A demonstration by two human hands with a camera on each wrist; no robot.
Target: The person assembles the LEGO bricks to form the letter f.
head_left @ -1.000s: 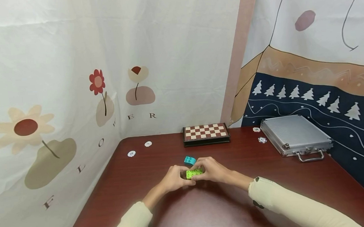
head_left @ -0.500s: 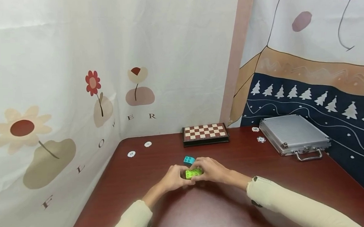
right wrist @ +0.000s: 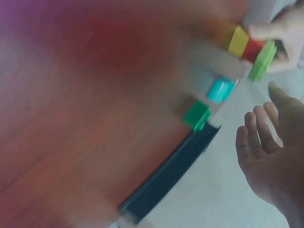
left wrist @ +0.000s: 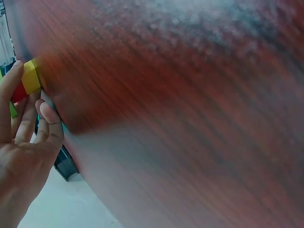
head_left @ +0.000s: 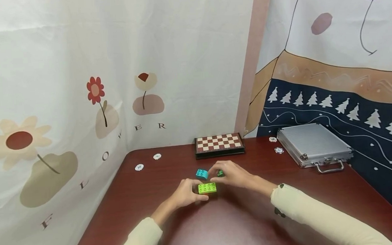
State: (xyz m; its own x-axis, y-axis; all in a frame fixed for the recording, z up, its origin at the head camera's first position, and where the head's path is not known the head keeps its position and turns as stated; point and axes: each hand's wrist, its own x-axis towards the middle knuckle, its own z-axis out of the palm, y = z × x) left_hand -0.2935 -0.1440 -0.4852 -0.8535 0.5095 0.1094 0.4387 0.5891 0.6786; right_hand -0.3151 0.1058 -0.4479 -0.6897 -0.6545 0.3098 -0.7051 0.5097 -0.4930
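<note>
My left hand [head_left: 185, 192] grips a small stack of toy building bricks between thumb and fingers. On top is a lime-green brick [head_left: 207, 188] with studs. Below it, the left wrist view shows a red brick [left wrist: 20, 92] and a yellow brick [left wrist: 32, 78]. My right hand [head_left: 232, 173] is apart from the stack, its fingers loosely bent over the table with nothing held. A turquoise brick [head_left: 202, 173] with a curved end lies close to its fingertips. Partly hidden behind that hand is a dark green brick [head_left: 220, 173], standing on the table in the right wrist view.
A chessboard box [head_left: 220, 147] stands at the table's back edge. To the right is a silver carrying case [head_left: 317, 144]. White poker chips [head_left: 139, 167] lie at the back left, others beside the case. Printed curtains [head_left: 179, 64] hang behind the reddish-brown table [head_left: 201, 229].
My right hand has let go of the lime-green brick and moved away and right, uncovering the dark green brick. My left hand still holds the stack in place.
</note>
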